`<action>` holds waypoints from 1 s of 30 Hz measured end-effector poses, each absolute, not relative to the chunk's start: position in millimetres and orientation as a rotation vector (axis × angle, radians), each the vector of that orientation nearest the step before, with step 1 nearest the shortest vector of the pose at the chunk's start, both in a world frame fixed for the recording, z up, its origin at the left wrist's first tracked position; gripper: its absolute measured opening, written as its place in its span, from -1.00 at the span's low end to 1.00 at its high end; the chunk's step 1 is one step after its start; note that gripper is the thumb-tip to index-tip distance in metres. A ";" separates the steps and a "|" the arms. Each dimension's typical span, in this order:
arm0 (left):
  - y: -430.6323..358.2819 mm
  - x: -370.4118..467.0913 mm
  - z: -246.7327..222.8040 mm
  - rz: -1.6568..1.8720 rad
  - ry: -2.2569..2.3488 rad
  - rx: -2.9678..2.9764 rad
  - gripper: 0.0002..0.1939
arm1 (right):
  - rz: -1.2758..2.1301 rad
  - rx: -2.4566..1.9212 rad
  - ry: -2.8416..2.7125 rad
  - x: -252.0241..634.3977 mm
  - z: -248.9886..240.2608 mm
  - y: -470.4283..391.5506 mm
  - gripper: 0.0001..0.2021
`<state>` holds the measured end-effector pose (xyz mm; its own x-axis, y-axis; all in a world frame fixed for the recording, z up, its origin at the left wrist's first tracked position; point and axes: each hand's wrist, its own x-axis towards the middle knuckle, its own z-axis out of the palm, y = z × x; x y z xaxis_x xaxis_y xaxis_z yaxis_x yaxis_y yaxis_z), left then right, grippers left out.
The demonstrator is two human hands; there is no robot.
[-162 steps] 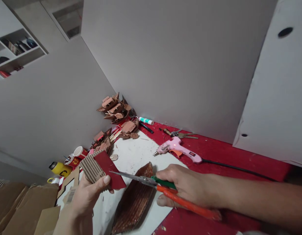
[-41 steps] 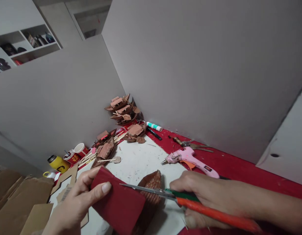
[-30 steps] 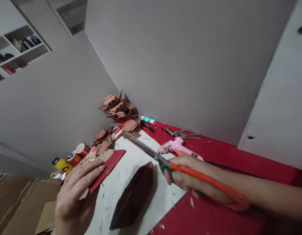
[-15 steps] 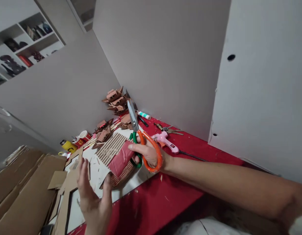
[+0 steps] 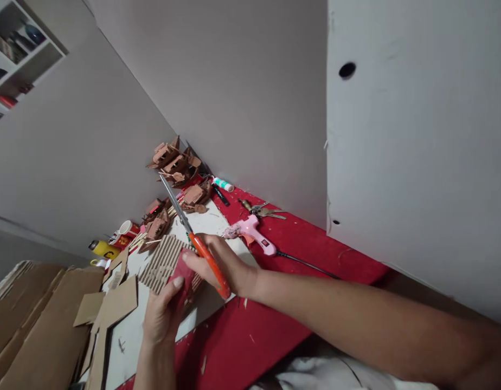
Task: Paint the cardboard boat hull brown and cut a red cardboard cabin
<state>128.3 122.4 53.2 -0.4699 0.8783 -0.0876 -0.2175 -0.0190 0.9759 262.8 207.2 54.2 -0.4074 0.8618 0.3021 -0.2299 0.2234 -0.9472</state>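
My left hand is closed on a piece of corrugated cardboard, its thumb pressed on a red sheet that lies against the ridges. Scissors with orange and green handles hang on my right hand, blades pointing up and away to the left. The right thumb also presses the red sheet near its upper end, so both hands touch that piece. The fingers under the cardboard are mostly hidden.
Small brown model boats stand at the table's back corner. A pink glue gun, keys and a white-and-teal tube lie on the red cloth. Cardboard sheets, a yellow bottle and paper cups are at left.
My left hand, open and apart before, has closed on the cardboard and red sheet. The scissors have turned, their blades tilting left. The camera view has shifted to the right.
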 end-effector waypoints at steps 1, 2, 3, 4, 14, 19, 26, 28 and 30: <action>121.4 128.0 52.0 1.648 1.396 0.725 -0.70 | 1.384 -0.623 -1.513 263.8 51.7 206.0 -0.77; 119.7 127.3 51.8 1.685 1.382 0.705 -0.71 | 1.392 -0.614 -1.529 264.4 49.2 203.8 -0.76; 117.5 125.9 52.6 1.732 1.361 0.681 -0.73 | 1.408 -0.601 -1.548 264.5 46.7 200.9 -0.73; 115.1 123.9 54.4 1.784 1.338 0.654 -0.74 | 1.433 -0.586 -1.569 264.3 44.5 197.4 -0.70; 85.9 81.0 89.1 2.223 1.243 0.443 -0.82 | 1.303 -0.509 -2.072 257.0 24.5 170.7 -0.63; 79.5 71.0 106.0 2.279 1.136 0.460 -0.92 | 1.077 -0.524 -2.341 248.8 16.6 162.2 -0.65; 84.7 77.3 91.4 2.264 1.102 0.491 -0.81 | 1.006 -0.498 -2.439 247.5 8.7 160.7 -0.62; 84.9 79.0 86.5 2.252 1.134 0.508 -0.74 | 1.027 -0.485 -2.445 248.7 8.0 161.6 -0.60; 84.6 80.4 83.4 2.265 1.154 0.531 -0.68 | 1.041 -0.471 -2.435 249.5 8.0 162.5 -0.62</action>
